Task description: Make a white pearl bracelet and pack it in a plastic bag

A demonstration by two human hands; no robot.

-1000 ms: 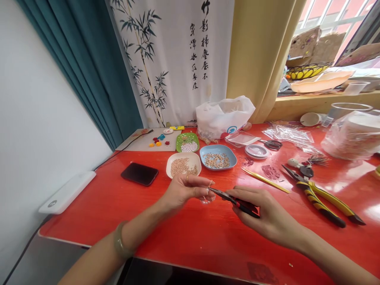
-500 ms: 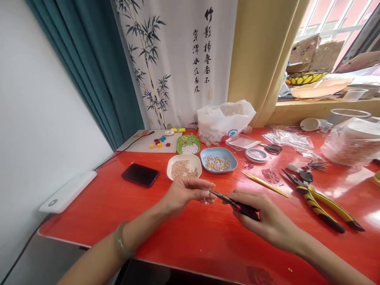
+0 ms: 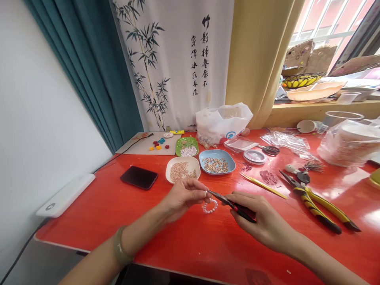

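A small ring of white beads [image 3: 210, 206] hangs just below the fingertips of my left hand [image 3: 186, 194], which pinches it at the top. My right hand [image 3: 261, 217] is wrapped around black needle-nose pliers [image 3: 237, 208], whose narrow tips meet my left fingertips above the bead ring. Whatever the tips grip is too small to make out. Just beyond my left hand sits a cream dish [image 3: 168, 173] of small gold beads, beside a blue dish [image 3: 232, 162] with gold-coloured pieces. Behind these, a green dish [image 3: 178, 147] holds white beads.
Yellow tweezers [image 3: 264, 185] and large yellow-black pliers [image 3: 314, 202] lie to the right. A black phone [image 3: 139, 177] and a white power strip [image 3: 67, 194] lie left. At the back are a white plastic bag [image 3: 222, 120], scissors [image 3: 270, 150] and a bagged stack [image 3: 350, 142].
The bead ring now hangs in plain sight below my left hand; before, the fingers mostly hid it. My left fingers have drawn together. The view has shifted slightly.
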